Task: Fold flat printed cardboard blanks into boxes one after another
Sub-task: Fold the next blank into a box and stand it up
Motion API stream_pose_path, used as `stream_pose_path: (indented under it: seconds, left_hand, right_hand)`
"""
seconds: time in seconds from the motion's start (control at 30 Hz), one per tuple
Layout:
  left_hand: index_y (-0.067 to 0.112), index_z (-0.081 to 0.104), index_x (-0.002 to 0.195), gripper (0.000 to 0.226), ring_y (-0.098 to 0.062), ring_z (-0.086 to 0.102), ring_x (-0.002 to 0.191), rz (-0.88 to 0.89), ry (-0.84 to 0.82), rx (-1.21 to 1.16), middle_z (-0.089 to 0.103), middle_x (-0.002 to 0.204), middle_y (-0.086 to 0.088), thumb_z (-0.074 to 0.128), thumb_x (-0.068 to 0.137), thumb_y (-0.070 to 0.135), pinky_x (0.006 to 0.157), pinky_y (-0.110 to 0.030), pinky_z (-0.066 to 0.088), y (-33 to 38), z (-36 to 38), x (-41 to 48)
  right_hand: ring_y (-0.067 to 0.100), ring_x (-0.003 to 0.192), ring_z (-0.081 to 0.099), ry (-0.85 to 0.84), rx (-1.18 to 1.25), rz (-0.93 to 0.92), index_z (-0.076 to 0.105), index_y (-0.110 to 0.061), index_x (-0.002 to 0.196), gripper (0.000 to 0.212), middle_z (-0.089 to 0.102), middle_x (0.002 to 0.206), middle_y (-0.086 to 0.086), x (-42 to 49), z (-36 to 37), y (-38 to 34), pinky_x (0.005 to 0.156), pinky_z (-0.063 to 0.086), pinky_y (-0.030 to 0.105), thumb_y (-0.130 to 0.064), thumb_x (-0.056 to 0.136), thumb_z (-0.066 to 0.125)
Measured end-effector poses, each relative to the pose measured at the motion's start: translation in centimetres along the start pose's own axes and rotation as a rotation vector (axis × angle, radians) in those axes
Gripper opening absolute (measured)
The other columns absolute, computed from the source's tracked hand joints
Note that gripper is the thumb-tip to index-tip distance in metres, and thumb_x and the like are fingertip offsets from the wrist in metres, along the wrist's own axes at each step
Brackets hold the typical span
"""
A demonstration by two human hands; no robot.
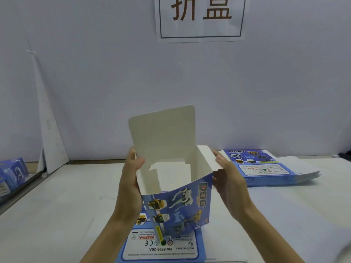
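Now left hand (131, 177), right hand (229, 179) grip open box (182, 202) sides.

one open box (178, 188), two blank stacks (273, 168), two hands (131, 179).

A: What's cut off? 
B: The wall sign (199, 18) loses its top; the folded boxes (12, 173) run off the left edge.

A: Hidden? 
B: The flat blank (161, 247) lies partly under the box (180, 202); its small print is blurred.
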State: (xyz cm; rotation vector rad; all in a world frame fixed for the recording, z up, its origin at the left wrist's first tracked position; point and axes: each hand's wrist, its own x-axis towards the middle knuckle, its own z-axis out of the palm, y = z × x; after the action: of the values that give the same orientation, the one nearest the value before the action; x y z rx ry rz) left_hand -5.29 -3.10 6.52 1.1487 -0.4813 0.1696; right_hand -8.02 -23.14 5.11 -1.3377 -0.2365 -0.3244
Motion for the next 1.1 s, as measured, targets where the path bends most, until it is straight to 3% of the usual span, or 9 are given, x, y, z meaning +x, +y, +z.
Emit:
stream_pose_path:
  seconds: [0.2,0.33,0.43,0.57,0.7,0.8,0.9,1.0,1.1]
  left_hand:
    - [0.029,0.057,0.114,0.042,-0.016,0.065,0.102,-0.168,-0.191,0.107,0.072,0.105,0.008,0.044,0.076,0.041,0.090,-0.036,0.051,-0.1,-0.2,0.8]
    - [0.018,0.054,0.123,0.042,-0.021,0.064,0.104,-0.310,-0.283,0.032,0.070,0.112,-0.002,0.050,0.085,0.034,0.086,-0.032,0.054,0.0,-1.4,1.2]
    - [0.007,0.053,0.131,0.056,-0.033,0.050,0.111,-0.442,-0.283,-0.081,0.061,0.128,-0.017,0.049,0.085,0.039,0.098,-0.047,0.037,-0.4,-3.5,1.2]
    - [0.020,0.054,0.130,0.079,-0.024,0.058,0.117,-0.596,-0.373,-0.007,0.064,0.126,-0.005,0.075,0.065,0.060,0.106,-0.040,0.035,-2.3,-4.9,1.0]
    - [0.033,0.047,0.128,0.060,-0.017,0.051,0.128,-0.619,-0.397,0.219,0.059,0.134,0.006,0.037,0.078,0.063,0.111,-0.039,0.035,-3.3,-4.3,0.9]
    - [0.048,0.033,0.138,0.081,-0.013,0.031,0.139,-0.584,-0.459,0.435,0.036,0.146,0.018,0.028,0.068,0.088,0.116,-0.047,0.022,-2.6,-4.1,1.0]
    - [0.039,0.023,0.149,0.103,-0.009,0.046,0.129,-0.393,-0.423,0.473,0.036,0.151,0.010,0.035,0.062,0.094,0.115,-0.041,0.029,-1.2,-4.2,1.3]
    - [0.023,0.039,0.132,0.057,-0.010,0.054,0.114,-0.359,-0.449,0.372,0.043,0.147,0.002,0.042,0.090,0.061,0.111,-0.040,0.035,-0.1,-5.6,0.9]
    - [0.056,0.026,0.127,0.095,0.006,0.044,0.123,-0.439,-0.623,0.648,0.037,0.140,0.027,0.074,0.047,0.077,0.102,-0.021,0.040,-0.1,-5.5,1.9]
  right_hand:
    - [0.009,0.075,0.068,0.014,0.141,0.126,0.077,-0.026,0.084,0.026,0.074,0.083,-0.001,0.2,-0.3,-0.3,0.069,0.053,0.023,-0.046,0.075,0.063]
    - [0.019,0.080,0.068,0.047,0.110,0.178,0.067,-0.016,0.099,0.034,0.073,0.087,0.006,0.3,-0.4,0.7,0.081,0.048,0.036,-0.038,0.075,0.057]
    - [0.019,0.070,0.070,0.062,0.214,0.163,0.069,-0.014,0.092,0.030,0.073,0.081,0.007,0.2,-0.2,1.4,0.060,0.054,0.029,-0.037,0.076,0.058]
    - [0.014,0.063,0.071,0.044,0.273,0.130,0.078,-0.023,0.078,0.036,0.074,0.073,0.001,-0.1,0.4,1.9,0.051,0.054,0.022,-0.039,0.077,0.046]
    - [0.014,0.074,0.073,0.017,0.307,0.168,0.079,-0.031,0.084,0.035,0.076,0.088,0.001,0.1,0.7,1.8,0.056,0.055,0.023,-0.041,0.076,0.047]
    - [0.014,0.072,0.073,0.040,0.264,0.163,0.073,-0.024,0.100,0.040,0.076,0.087,0.000,0.1,0.6,2.1,0.055,0.055,0.023,-0.044,0.076,0.049]
    - [0.010,0.088,0.072,0.095,0.113,0.090,0.050,-0.035,0.124,0.048,0.074,0.100,-0.012,0.4,0.1,2.2,0.071,0.058,0.028,-0.044,0.078,0.058]
    - [0.010,0.110,0.064,0.058,-0.048,0.043,0.037,-0.050,0.130,0.064,0.059,0.131,-0.015,0.4,-0.7,1.3,0.092,0.054,0.031,-0.054,0.074,0.066]
    - [0.004,0.095,0.069,-0.087,-0.206,0.170,0.045,-0.032,0.128,0.082,0.071,0.102,-0.018,0.4,-1.8,0.9,0.077,0.055,0.020,-0.063,0.059,0.076]
